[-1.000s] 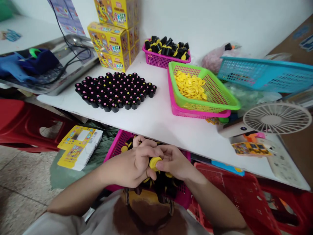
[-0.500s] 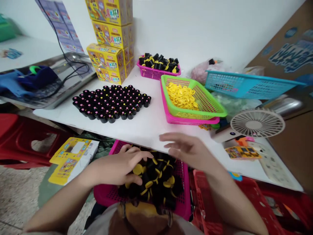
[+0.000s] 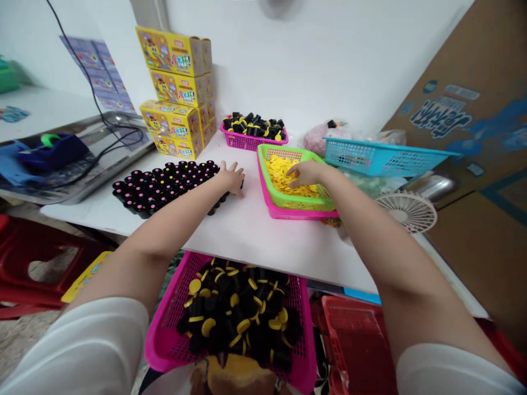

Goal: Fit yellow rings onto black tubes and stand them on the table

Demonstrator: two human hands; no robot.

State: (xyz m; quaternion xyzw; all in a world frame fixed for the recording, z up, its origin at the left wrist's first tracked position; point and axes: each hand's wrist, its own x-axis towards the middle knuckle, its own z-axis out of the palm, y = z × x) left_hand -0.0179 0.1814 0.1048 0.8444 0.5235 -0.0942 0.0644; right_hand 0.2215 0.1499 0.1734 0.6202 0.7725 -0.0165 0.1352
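Note:
My left hand (image 3: pixel 231 178) reaches over the white table (image 3: pixel 255 236), fingers spread, resting on the right end of a block of upright black cylinders (image 3: pixel 164 184) with pink tops. Over in the green basket (image 3: pixel 296 202), my right hand (image 3: pixel 302 174) has its fingers curled down into a heap of yellow caps (image 3: pixel 280 170); what they pinch is hidden. On my lap sits a pink basket (image 3: pixel 164 329) full of black pieces with yellow caps (image 3: pixel 239 318).
Stacked yellow boxes (image 3: pixel 177 99) and a second pink basket (image 3: pixel 247 142) of capped pieces stand by the wall. A blue basket (image 3: pixel 379 156) and a small white fan (image 3: pixel 407 211) lie right. A red crate (image 3: pixel 354 340) is under the table, a metal tray (image 3: pixel 82 181) left.
Both hands left the lap basket, where they held a yellow-capped piece. The left went up to the black cylinders, the right into the green basket. My view tilted up.

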